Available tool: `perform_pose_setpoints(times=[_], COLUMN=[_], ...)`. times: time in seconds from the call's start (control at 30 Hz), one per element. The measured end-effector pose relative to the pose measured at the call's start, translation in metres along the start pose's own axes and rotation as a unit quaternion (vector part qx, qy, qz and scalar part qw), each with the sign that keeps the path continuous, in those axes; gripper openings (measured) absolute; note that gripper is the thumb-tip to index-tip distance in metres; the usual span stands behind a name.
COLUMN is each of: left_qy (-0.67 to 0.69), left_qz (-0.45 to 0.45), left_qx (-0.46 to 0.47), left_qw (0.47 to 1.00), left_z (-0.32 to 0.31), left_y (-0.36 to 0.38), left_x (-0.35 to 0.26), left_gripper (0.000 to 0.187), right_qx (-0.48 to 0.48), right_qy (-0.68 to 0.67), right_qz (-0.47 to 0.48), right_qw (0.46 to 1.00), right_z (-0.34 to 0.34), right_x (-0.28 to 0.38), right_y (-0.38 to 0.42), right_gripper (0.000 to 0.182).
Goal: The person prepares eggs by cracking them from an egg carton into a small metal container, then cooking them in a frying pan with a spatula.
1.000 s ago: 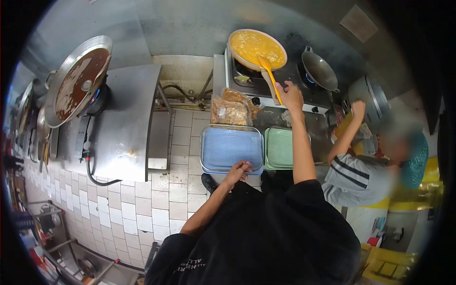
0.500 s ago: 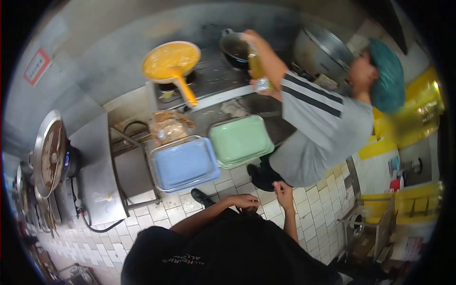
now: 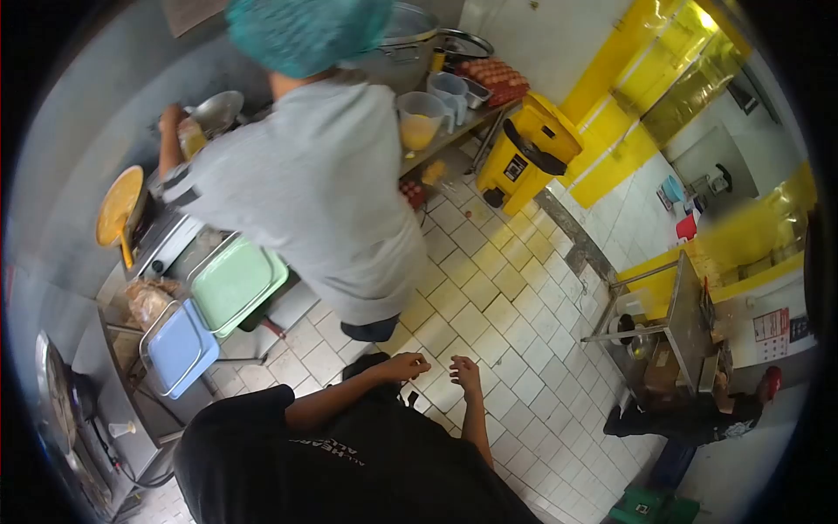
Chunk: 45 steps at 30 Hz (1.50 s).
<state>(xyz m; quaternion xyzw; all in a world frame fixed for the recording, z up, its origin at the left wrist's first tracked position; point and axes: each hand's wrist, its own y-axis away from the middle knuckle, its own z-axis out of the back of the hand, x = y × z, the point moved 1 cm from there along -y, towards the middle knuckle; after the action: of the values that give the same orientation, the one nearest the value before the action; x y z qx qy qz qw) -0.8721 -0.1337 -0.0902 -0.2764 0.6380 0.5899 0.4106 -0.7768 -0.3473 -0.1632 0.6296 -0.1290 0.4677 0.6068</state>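
Observation:
My left hand [image 3: 406,367] is in front of my black shirt, its fingers loosely bent and nothing seen in it. A short gap to the right, my right hand [image 3: 465,374] is raised with its fingers apart, also holding nothing. Both hands hang over the tiled floor [image 3: 524,384]. Just ahead of them stands a co-worker in a grey shirt [image 3: 305,183] and green hair cover. That person's hand holds a bottle of yellow liquid [image 3: 190,138] beside a wok [image 3: 218,112] on the stove.
Left are a green tray [image 3: 231,288], a blue tray [image 3: 182,349] and a pan of yellow food [image 3: 120,205]. Ahead stand measuring jugs [image 3: 419,127], eggs [image 3: 493,79] and a yellow bin [image 3: 528,153]. A metal trolley [image 3: 672,323] and another person [image 3: 698,419] are right.
My view has swung right, bringing the bin, jugs, eggs and second person into sight. My hands have risen slightly, and my right fingers have spread. The co-worker still holds the bottle.

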Motion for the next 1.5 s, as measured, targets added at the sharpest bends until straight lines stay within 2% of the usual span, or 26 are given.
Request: perform_pose_setpoints(times=[0.17,0.23,0.27,0.37,0.4,0.47,0.5,0.57,0.63,0.7,0.8,0.9,0.97,1.03,1.07,1.17,1.2,1.23,1.3,1.33,1.4,1.47,1.5], left_qy=[-0.017,0.045,0.059,0.098,0.136,0.188,0.183,0.181,0.178,0.197,0.224,0.256,0.274,0.294,0.284,0.303,0.309,0.314,0.325,0.334,0.346,0.359,0.362], left_qz=[-0.071,-0.093,-0.075,-0.029,0.003,-0.065,-0.05,-0.025,-0.073,-0.079,-0.082,-0.106,-0.097,-0.083,-0.081,-0.051,-0.05,-0.046,-0.083,-0.061,-0.045,-0.034,-0.035], left_qx=[-0.02,-0.073,-0.097,-0.114,-0.109,-0.138,-0.151,-0.171,-0.224,-0.25,-0.284,-0.329,-0.411,-0.446,-0.47,-0.498,-0.496,-0.519,-0.509,-0.509,-0.521,-0.53,-0.537], left_qw=[0.997,0.992,0.991,0.988,0.985,0.97,0.97,0.968,0.955,0.945,0.929,0.903,0.864,0.841,0.832,0.811,0.81,0.794,0.793,0.791,0.779,0.767,0.761], left_z=[0.007,0.017,0.024,0.052,0.063,0.099,0.113,0.144,0.17,0.195,0.229,0.247,0.251,0.248,0.249,0.245,0.242,0.239,0.238,0.243,0.244,0.239,0.239], left_y=[-0.092,-0.137,-0.154,-0.228,-0.257,-0.33,-0.347,-0.371,-0.394,-0.412,-0.44,-0.464,-0.486,-0.499,-0.503,-0.508,-0.507,-0.503,-0.499,-0.5,-0.507,-0.508,-0.503], left_x=[-0.043,-0.06,-0.073,-0.092,-0.1,-0.148,-0.167,-0.205,-0.238,-0.257,-0.274,-0.282,-0.284,-0.29,-0.294,-0.316,-0.325,-0.334,-0.351,-0.357,-0.342,-0.339,-0.342], left_gripper=[0.034,0.028,0.024,0.021,0.022,0.027,0.027,0.027,0.028,0.028,0.028,0.028,0.02,0.018,0.019,0.021,0.023,0.023,0.026,0.029,0.031,0.032,0.034], right_qx=[0.053,0.081,0.085,0.039,0.035,-0.036,-0.033,-0.047,-0.053,-0.059,0.004,0.069,0.125,0.196,0.267,0.339,0.32,0.346,0.283,0.292,0.177,0.149,0.112], right_qy=[0.054,0.072,0.056,0.028,0.029,-0.017,-0.011,-0.036,-0.026,-0.008,0.074,0.155,0.142,0.137,0.086,0.074,0.163,0.172,0.207,0.207,0.24,0.296,0.321], right_qz=[-0.064,-0.079,-0.088,-0.155,-0.15,-0.164,-0.167,-0.107,-0.075,-0.058,0.016,0.106,0.157,0.174,0.201,0.163,0.201,0.202,0.434,0.432,0.618,0.603,0.662], right_qw=[0.995,0.991,0.991,0.987,0.988,0.986,0.985,0.993,0.995,0.996,0.997,0.98,0.969,0.955,0.939,0.924,0.912,0.9,0.829,0.827,0.727,0.725,0.668], right_z=[0.04,0.067,0.081,0.136,0.149,0.204,0.218,0.247,0.267,0.273,0.27,0.242,0.21,0.176,0.159,0.103,0.089,0.074,0.058,0.05,0.042,0.034,0.025], right_x=[-0.004,-0.008,-0.012,-0.022,0.002,0.044,0.062,0.088,0.128,0.176,0.246,0.327,0.405,0.475,0.497,0.57,0.603,0.618,0.648,0.667,0.713,0.752,0.761], right_y=[-0.098,-0.142,-0.16,-0.214,-0.229,-0.247,-0.26,-0.298,-0.344,-0.393,-0.487,-0.59,-0.625,-0.648,-0.672,-0.715,-0.7,-0.707,-0.729,-0.724,-0.698,-0.671,-0.676], right_gripper=[0.032,0.034,0.036,0.035,0.035,0.033,0.033,0.032,0.033,0.032,0.031,0.032,0.032,0.031,0.029,0.019,0.018,0.018,0.019,0.019,0.015,0.019,0.024])
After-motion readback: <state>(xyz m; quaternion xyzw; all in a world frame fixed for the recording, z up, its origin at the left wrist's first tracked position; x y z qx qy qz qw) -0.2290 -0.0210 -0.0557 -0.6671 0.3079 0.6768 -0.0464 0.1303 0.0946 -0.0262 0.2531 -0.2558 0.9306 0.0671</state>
